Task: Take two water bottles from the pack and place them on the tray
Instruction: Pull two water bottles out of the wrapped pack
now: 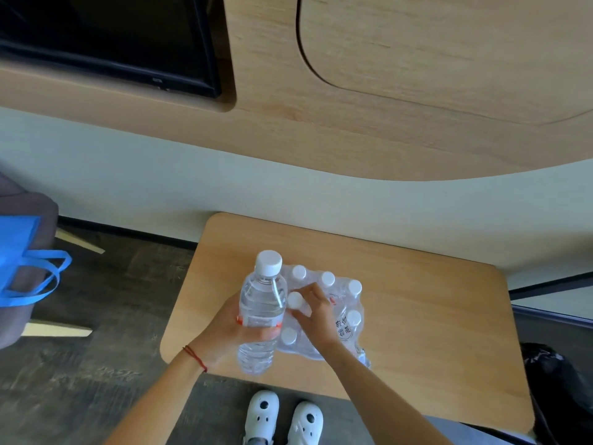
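A clear water bottle (262, 303) with a white cap is held upright above the table's left front, with my left hand (229, 327) shut around its middle. To its right lies the shrink-wrapped pack (345, 319) of several white-capped bottles. My right hand (316, 313) rests on the pack, its fingers closed around the neck of a second bottle (295, 300) that still stands inside the wrap. No tray is in view.
The pack sits on a small wooden table (433, 322) against a pale wall. A blue bag (22, 261) hangs on a grey chair at the left. A black bag (558, 390) stands at the right. My white shoes (282, 419) show below the table edge.
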The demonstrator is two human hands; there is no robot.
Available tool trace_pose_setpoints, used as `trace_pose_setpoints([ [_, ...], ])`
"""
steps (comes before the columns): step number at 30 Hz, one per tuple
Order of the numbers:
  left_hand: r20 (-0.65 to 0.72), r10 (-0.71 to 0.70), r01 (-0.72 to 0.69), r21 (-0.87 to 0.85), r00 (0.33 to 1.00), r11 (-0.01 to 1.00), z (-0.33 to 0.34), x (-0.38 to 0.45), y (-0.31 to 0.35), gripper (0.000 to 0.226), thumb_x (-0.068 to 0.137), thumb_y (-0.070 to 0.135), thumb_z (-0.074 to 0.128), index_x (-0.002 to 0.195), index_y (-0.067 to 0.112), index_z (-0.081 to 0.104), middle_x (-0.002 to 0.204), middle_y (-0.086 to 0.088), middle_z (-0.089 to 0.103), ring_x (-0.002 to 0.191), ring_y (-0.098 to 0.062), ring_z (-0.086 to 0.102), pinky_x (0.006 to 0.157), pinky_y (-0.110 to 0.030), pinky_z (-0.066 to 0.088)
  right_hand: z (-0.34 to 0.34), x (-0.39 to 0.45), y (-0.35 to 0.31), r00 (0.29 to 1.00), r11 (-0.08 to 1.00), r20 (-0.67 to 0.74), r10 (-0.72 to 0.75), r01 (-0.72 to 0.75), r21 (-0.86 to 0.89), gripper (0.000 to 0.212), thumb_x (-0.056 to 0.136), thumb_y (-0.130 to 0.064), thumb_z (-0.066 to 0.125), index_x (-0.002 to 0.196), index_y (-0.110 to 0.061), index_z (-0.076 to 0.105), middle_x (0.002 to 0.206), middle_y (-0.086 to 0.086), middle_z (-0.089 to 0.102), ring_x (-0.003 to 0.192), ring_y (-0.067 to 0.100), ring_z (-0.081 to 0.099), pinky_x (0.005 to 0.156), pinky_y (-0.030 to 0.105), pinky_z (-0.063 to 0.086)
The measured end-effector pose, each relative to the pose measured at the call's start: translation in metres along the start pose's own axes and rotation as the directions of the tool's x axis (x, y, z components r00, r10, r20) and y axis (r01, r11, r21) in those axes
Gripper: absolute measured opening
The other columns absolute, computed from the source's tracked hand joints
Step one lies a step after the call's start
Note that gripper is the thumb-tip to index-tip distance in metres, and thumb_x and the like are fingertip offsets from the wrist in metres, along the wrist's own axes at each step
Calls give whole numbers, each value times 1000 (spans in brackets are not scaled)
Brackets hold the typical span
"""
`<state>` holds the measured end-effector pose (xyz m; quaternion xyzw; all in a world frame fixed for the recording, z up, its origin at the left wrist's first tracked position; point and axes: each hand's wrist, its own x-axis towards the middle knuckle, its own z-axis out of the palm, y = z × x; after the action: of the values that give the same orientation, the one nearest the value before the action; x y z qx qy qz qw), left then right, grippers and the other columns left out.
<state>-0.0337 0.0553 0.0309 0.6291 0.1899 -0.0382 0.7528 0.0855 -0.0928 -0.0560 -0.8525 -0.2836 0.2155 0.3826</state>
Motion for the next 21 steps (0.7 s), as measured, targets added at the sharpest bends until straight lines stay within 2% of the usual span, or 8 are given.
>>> trace_pose_setpoints([
  [4,18,1,0,-58,1000,998,2,6,3,49,60,21,82,105,34,65,101,5,74,97,-13,69,78,-19,56,-26,-11,-20,991,992,-117,-69,80,93,35,75,-9,77,108,-4,67,101,12,61,91,15,59,81,29,52],
  [7,34,29,-27,-68,999,997,4,10,14,51,60,20,81,108,30,64,100,3,73,98,-15,69,77,-20,56,-57,-18,-46,981,973,-162,-105,135,189,38,76,-13,77,111,-6,65,103,5,59,96,4,56,85,10,44],
  [9,38,62,-59,-69,997,996,7,10,27,51,61,19,80,109,27,64,100,3,74,98,-15,69,77,-20,56,-86,-22,-67,976,958,-184,-112,155,239,31,75,-16,78,102,-8,65,100,1,60,93,-1,56,82,7,42],
  [11,31,117,-115,-53,993,992,11,8,43,48,62,18,80,107,22,64,98,1,74,96,-17,70,76,-22,57,-119,-30,-88,974,939,-187,-129,181,292,27,75,-19,78,97,-11,64,99,2,62,95,6,60,84,11,45],
  [15,10,223,-222,-25,975,975,28,-4,87,37,58,21,80,93,25,69,84,6,75,83,-9,71,69,-19,56,-181,-66,-126,975,827,-198,-96,189,529,28,78,-24,73,100,-11,62,105,11,69,103,25,65,89,35,54],
  [18,40,308,-308,0,951,951,47,-16,122,30,58,21,78,87,23,68,77,7,72,75,-10,68,67,-20,56,-214,-90,-154,957,760,-276,-94,248,601,23,84,-23,66,103,-9,63,104,2,72,100,18,67,80,22,55],
  [19,59,332,-333,-1,941,943,54,-20,131,28,58,21,77,85,23,69,76,7,72,74,-9,67,67,-20,57,-222,-95,-163,946,750,-315,-79,264,606,25,87,-25,61,104,-5,61,103,6,72,98,18,67,78,21,55],
  [21,95,355,-355,-20,930,935,68,-26,145,27,57,21,77,83,24,71,76,7,72,73,-8,67,68,-19,57,-233,-103,-181,922,731,-388,-6,269,627,37,93,-34,51,105,0,56,100,20,70,92,23,67,78,29,58],
])
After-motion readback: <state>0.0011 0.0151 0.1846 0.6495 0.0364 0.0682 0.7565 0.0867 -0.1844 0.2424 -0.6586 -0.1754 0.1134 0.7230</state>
